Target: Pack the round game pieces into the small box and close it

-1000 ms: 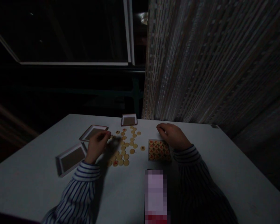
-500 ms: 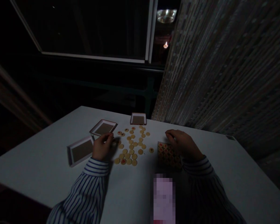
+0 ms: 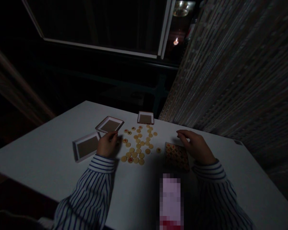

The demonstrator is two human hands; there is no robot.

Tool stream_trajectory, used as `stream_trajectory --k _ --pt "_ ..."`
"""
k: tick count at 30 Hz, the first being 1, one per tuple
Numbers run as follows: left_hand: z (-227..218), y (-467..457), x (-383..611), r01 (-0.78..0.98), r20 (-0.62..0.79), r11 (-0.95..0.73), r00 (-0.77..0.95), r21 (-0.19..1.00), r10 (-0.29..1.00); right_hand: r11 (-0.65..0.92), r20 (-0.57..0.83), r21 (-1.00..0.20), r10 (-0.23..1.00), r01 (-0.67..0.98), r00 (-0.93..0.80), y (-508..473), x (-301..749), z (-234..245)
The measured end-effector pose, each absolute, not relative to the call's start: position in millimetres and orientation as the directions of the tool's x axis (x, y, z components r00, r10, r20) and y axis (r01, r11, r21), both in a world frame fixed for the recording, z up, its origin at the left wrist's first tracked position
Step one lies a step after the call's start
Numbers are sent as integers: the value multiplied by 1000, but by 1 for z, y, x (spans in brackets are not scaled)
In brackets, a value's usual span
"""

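Several round yellow game discs [image 3: 137,146] with red marks lie loose on a white table [image 3: 48,153]. My left hand [image 3: 107,144] rests at their left edge, fingers curled in a pinch; what they pinch is too dark to make out. A small tray [image 3: 176,156] packed with discs in rows sits to the right. My right hand [image 3: 196,146] lies over the tray's far right corner, fingers curled down at its top edge. Both arms wear striped sleeves.
Three shallow box halves with brown insides lie on the table: one [image 3: 85,147] left of my left hand, one [image 3: 109,125] beyond it, a small one [image 3: 145,118] at the far edge. A woven curtain [image 3: 230,70] hangs at right. A dark window [image 3: 98,25] is behind.
The view has swung left and tilted, so everything sits further right in the picture. My hands have kept their places by the discs and the tray.
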State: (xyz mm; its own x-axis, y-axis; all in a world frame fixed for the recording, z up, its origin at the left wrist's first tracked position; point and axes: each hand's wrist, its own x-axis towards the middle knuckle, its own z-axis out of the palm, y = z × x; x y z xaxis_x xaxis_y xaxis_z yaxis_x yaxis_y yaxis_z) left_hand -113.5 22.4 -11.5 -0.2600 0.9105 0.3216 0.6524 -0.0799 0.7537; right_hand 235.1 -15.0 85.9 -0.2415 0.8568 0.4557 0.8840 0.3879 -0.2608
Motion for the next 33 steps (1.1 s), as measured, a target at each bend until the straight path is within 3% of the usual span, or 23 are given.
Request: stream_trajectory --k 7,21,33 --pt "-14 23 -120 790 293 -51 -166 611 942 417 450 -259 850 871 -273 -14 211 83" --pt "-15 23 -111 820 243 -74 -81 567 967 582 108 -50 811 812 -575 16 120 77" --pt "-25 30 -99 876 270 -76 -63 475 961 629 1 7 777 777 -629 33 82 73"
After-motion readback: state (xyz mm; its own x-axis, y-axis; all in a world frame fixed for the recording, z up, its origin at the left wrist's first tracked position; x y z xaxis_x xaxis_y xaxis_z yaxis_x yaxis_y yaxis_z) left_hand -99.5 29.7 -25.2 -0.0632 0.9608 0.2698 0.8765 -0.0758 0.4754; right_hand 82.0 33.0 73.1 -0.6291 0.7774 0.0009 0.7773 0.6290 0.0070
